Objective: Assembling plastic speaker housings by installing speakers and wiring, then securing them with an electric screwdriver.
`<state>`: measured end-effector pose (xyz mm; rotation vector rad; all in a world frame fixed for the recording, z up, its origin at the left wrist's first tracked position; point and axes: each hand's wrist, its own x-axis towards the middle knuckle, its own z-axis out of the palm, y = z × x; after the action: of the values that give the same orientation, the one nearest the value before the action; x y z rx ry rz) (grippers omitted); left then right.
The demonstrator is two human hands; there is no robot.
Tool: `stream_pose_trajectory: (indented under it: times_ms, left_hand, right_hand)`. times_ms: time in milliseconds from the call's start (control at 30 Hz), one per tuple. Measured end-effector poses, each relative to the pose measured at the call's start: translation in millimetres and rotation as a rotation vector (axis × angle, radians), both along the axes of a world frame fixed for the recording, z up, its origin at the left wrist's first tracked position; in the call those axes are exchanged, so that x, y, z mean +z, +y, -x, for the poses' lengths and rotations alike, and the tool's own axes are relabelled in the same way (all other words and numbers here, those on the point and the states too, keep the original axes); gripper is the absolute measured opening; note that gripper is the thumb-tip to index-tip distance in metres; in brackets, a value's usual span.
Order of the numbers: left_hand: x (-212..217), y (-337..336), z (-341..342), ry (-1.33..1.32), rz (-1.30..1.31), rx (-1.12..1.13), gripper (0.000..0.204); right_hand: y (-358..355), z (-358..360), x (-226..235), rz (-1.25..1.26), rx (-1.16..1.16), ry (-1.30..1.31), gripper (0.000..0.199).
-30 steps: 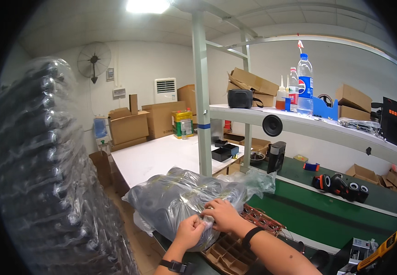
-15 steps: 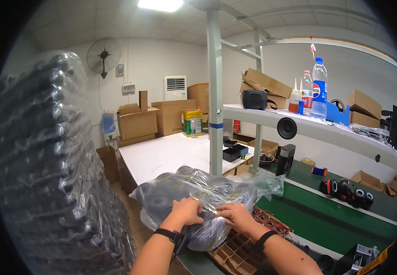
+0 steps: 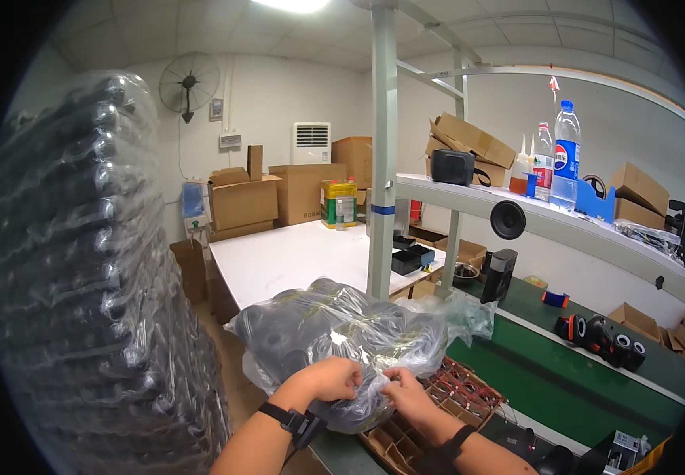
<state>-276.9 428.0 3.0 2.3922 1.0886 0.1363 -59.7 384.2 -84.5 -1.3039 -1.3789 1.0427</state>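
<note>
A clear plastic bag, bulging with dark round parts, lies in front of me at the near corner of the white table. My left hand has its fingers curled in on the near side of the bag, pinching the film. Close to its right, my right hand grips a fold of the same film between thumb and fingers. A bright white patch shows on the bag just above my hands; whether it is glare or a tear, I cannot tell. The film hides the exact shape of the parts.
Below my right hand sits a divided cardboard box, with red wires beside it. A tall film-wrapped stack rises at the left. A green conveyor belt runs at the right, under a shelf held by a metal post.
Both hands have moved slightly down and closer in on the film, and the right fingers have closed into a pinch. The bright patch on the bag has grown. The view has shifted a little.
</note>
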Motion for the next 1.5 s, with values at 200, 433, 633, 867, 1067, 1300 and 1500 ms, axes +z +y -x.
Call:
stream_pose_trajectory:
  times_ms: [200, 433, 633, 867, 1067, 1300, 1500]
  left_hand:
    - [-20, -10, 7, -0.173, -0.155, 0.069, 0.03]
    - [-6, -22, -13, -0.015, -0.265, 0.079, 0.02]
    - [-10, -17, -32, 0.317, -0.68, 0.126, 0.012]
    - [-21, 14, -5, 0.049, -0.886, 0.342, 0.002]
    - [-46, 43, 13, 0.016, -1.003, 0.566, 0.01]
    - [-43, 43, 31, 0.085, -1.006, 0.566, 0.01]
    - [-63, 51, 60, -0.022, -0.896, 0.821, 0.012]
  right_hand:
    - [15, 29, -17, -0.213, -0.059, -0.188, 0.057]
    - [9, 17, -3, -0.138, 0.041, -0.1, 0.036]
    - [2, 9, -3, -0.201, 0.229, 0.092, 0.027]
    - [-6, -24, -5, -0.228, 0.31, -0.083, 0.025]
    - [-23, -30, 19, -0.243, 0.318, -0.38, 0.034]
    - [-37, -26, 34, -0.606, 0.238, -0.778, 0.025]
    - [-26, -53, 14, -0.606, 0.356, -0.879, 0.021]
